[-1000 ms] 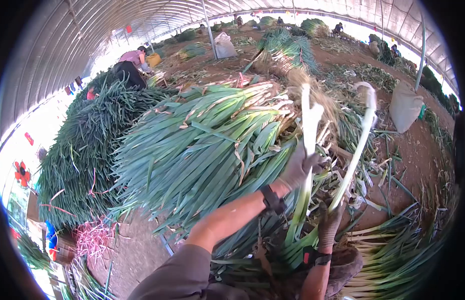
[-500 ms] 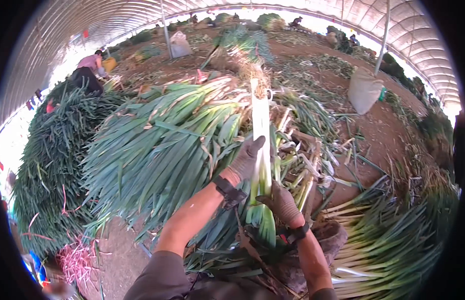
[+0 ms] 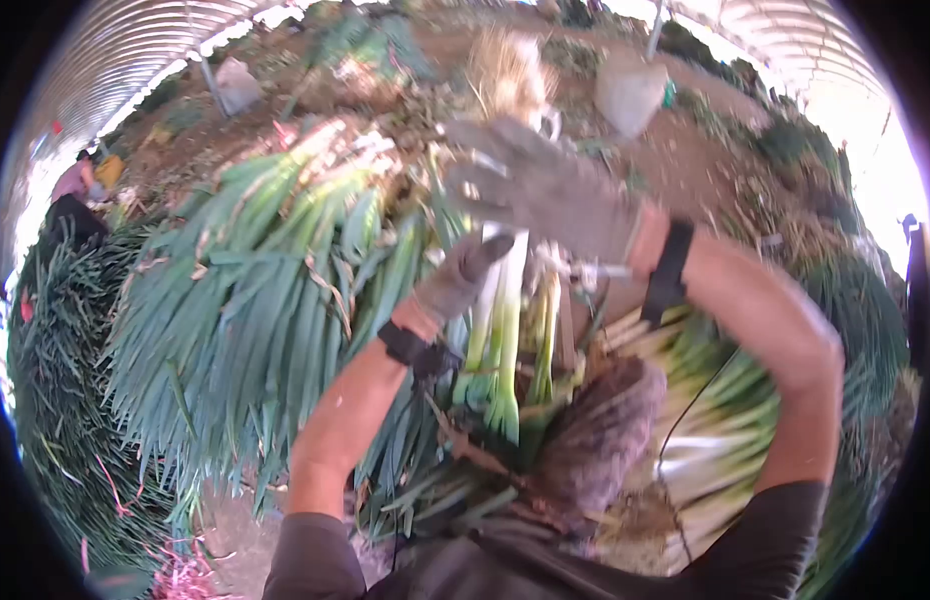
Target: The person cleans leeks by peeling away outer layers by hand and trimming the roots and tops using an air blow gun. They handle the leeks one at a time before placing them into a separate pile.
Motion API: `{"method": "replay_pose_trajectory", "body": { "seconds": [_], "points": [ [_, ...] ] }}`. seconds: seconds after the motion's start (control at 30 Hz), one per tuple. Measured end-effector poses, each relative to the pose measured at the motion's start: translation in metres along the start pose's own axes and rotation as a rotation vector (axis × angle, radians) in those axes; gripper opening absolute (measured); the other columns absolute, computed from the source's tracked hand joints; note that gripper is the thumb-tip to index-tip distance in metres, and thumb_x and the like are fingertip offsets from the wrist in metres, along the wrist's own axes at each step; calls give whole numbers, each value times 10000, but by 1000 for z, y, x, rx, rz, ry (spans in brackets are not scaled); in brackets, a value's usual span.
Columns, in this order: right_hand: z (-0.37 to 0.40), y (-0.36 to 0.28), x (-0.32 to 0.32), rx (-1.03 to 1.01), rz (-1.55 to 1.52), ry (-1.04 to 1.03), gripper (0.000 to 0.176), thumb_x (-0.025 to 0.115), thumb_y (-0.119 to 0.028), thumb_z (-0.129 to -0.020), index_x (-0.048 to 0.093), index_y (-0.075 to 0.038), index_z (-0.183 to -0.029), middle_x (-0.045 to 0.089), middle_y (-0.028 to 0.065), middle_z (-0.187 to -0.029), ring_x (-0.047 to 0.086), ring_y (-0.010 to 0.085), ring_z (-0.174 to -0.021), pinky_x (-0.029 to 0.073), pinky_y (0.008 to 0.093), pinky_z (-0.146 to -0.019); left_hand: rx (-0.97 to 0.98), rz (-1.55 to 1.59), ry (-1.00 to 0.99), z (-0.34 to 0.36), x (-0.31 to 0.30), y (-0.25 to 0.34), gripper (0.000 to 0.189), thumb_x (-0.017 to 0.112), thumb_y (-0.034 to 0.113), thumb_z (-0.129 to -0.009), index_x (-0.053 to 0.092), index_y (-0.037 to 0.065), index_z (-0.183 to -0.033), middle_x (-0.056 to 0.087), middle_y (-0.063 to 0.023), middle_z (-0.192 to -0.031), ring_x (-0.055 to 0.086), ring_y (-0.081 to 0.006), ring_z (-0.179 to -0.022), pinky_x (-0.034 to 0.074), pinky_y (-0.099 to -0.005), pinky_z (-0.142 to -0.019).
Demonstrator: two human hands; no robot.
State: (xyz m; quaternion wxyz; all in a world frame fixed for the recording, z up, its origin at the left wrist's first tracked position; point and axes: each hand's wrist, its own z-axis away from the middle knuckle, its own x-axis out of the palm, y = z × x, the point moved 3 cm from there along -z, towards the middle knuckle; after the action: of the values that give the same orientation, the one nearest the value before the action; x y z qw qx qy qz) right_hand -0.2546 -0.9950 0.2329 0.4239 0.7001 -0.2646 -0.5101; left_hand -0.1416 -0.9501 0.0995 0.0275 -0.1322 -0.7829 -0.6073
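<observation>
A bundle of long green onions [image 3: 508, 320] stands upright in front of me, with pale stalks in the middle and bushy roots at the top. My left hand [image 3: 457, 278], gloved, is wrapped round the left side of the stalks. Blurred by motion, my right hand [image 3: 550, 190] is raised over the upper stalks just below the roots, its fingers spread. It hides part of the stalks. Left of the bundle lies a large heap of green onions [image 3: 245, 320].
More onions with pale stalks [image 3: 705, 440] lie at the right. A darker heap [image 3: 75, 370] fills the left edge. A person [image 3: 77, 195] bends at the far left. White sacks [image 3: 630, 92] stand by poles at the back. Pink ties [image 3: 190, 575] lie at the lower left.
My right hand has moved from the lower leaves up to the upper stalks and opened. My left hand stays on the bundle. The view has shifted to the right.
</observation>
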Motion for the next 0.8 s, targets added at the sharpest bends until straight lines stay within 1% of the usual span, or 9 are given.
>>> {"method": "replay_pose_trajectory", "body": {
  "seconds": [0.13, 0.3, 0.33, 0.43, 0.53, 0.57, 0.63, 0.7, 0.8],
  "points": [
    [39, 26, 27, 189, -211, -160, 411, 549, -318, -934, 595, -162, -1311, 426, 74, -1497, 270, 313, -1446, 310, 458, -1170, 109, -48, -125, -22, 40, 21, 401, 763, 293, -871, 641, 41, -1158, 664, -14, -893, 625, -122, -819, 517, -289, -751],
    [152, 29, 4, 361, -309, -440, 405, 560, -338, -923, 596, -149, -1280, 465, 74, -1402, 337, 304, -1338, 346, 451, -1101, 219, -500, -149, -61, 66, 42, 607, 840, 413, -758, 613, 43, -1183, 661, -54, -998, 637, -173, -943, 523, -336, -863],
    [184, 27, -7, 405, -321, -504, 404, 562, -341, -921, 596, -146, -1273, 472, 75, -1383, 350, 302, -1316, 354, 450, -1088, 187, -625, -174, -67, 63, 38, 684, 841, 373, -738, 551, 17, -1247, 652, -127, -1112, 643, -262, -1024, 517, -376, -901],
    [276, 19, -43, 581, -329, -689, 403, 568, -353, -915, 597, -138, -1254, 496, 75, -1327, 390, 297, -1251, 375, 446, -1047, 173, -1419, 243, -70, 36, 21, 748, 827, 321, -729, 491, -6, -1311, 632, -196, -1167, 627, -339, -1086, 503, -402, -937],
    [371, 12, -83, 978, -372, -758, 403, 575, -365, -909, 598, -130, -1235, 519, 76, -1270, 430, 291, -1187, 397, 442, -1006, 261, -1483, 640, -55, -12, -5, 777, 803, 304, -734, 444, 16, -1360, 591, -248, -1217, 619, -382, -1086, 516, -432, -913],
    [415, 2, -112, 1212, -511, -603, 403, 577, -369, -906, 598, -128, -1229, 527, 76, -1251, 444, 289, -1165, 404, 440, -992, 253, -1458, 602, -52, -20, -23, 740, 792, 312, -750, 466, 23, -1348, 607, -239, -1190, 630, -376, -1062, 521, -434, -899],
    [493, -32, -158, 1498, -232, -604, 404, 581, -376, -902, 598, -122, -1216, 543, 76, -1213, 470, 286, -1122, 419, 437, -964, 237, -1409, 538, -41, -30, -62, 668, 770, 327, -782, 511, 38, -1326, 640, -220, -1137, 653, -366, -1015, 532, -439, -870],
    [574, -99, -203, 1840, -120, -562, 406, 585, -384, -898, 599, -117, -1204, 558, 76, -1175, 497, 282, -1079, 433, 435, -937, -158, -1143, 83, -38, -24, -122, 372, 646, 242, -870, 616, 10, -1159, 691, -219, -1031, 681, -363, -970, 530, -446, -887],
    [665, -244, -247, 2366, -105, -471, 410, 592, -396, -892, 600, -109, -1184, 582, 77, -1118, 537, 277, -1014, 455, 431, -896, -437, -1233, -342, -28, 8, -203, 307, 664, 272, -864, 701, 13, -1024, 704, -211, -1021, 691, -342, -957, 545, -459, -857]
  ]
}}
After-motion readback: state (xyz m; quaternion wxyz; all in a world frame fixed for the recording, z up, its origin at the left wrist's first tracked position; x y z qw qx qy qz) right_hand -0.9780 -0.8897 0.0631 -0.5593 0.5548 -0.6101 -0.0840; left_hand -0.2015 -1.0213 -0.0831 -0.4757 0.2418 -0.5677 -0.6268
